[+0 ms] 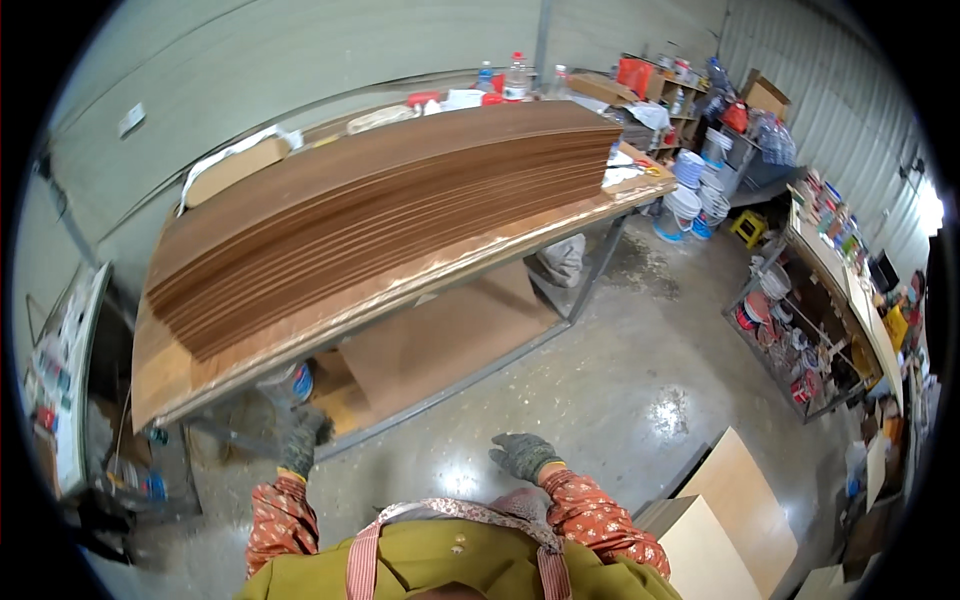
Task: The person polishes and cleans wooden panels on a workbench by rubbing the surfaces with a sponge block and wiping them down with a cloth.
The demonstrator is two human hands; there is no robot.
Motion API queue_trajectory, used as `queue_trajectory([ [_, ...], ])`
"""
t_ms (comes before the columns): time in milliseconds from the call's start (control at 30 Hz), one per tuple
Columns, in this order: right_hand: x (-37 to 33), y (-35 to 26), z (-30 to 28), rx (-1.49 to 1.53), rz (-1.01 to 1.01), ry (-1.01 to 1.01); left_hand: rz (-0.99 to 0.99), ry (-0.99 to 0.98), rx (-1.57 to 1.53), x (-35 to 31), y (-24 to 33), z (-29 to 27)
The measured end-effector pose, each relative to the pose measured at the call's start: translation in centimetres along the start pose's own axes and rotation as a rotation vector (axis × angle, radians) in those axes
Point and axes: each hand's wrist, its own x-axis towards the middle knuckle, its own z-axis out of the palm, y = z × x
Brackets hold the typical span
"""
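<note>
A tall stack of thin brown boards (390, 210) lies on a long wooden worktable (165, 375) in front of me. My left hand (303, 440), in a dark grey work glove, hangs by the table's lower frame, near a bucket (285, 385) on the left. Its fingers are too dark and blurred to read. Over the floor, apart from the table, my right hand (522, 456) in a matching glove points leftward with its fingers stretched out and nothing in it. A large flat brown sheet (445, 335) rests on the shelf beneath the tabletop.
Pale boards (700, 545) are piled on the floor at my lower right. White buckets (683, 205) and a yellow stool (748, 228) stand beyond the table's right end. A cluttered workbench (835, 265) runs along the right, and another table (75, 390) stands far left.
</note>
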Motion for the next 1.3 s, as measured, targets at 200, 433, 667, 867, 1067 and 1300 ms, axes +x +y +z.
queue_trajectory([
  [200,6.6,16.6,-8.1,0.316,0.053,0.356,0.793,-0.030,0.167,11.0,17.3,12.9],
  [433,19.9,35.9,-32.2,0.608,0.130,1.109,1.099,0.450,0.654,21.3,30.2,21.8],
  [667,35.0,38.5,-52.8,0.668,0.058,1.119,0.697,0.616,1.147,28.0,31.6,23.3],
  [867,46.3,40.3,-55.4,0.164,0.250,0.808,0.717,0.566,1.172,26.9,32.2,24.1],
  [1067,47.8,47.9,-54.8,0.877,-0.040,1.221,0.662,0.575,1.040,26.6,32.7,26.8],
  [1300,35.1,39.3,-66.3,0.858,-0.605,1.417,0.643,0.630,1.108,25.9,33.1,27.5],
])
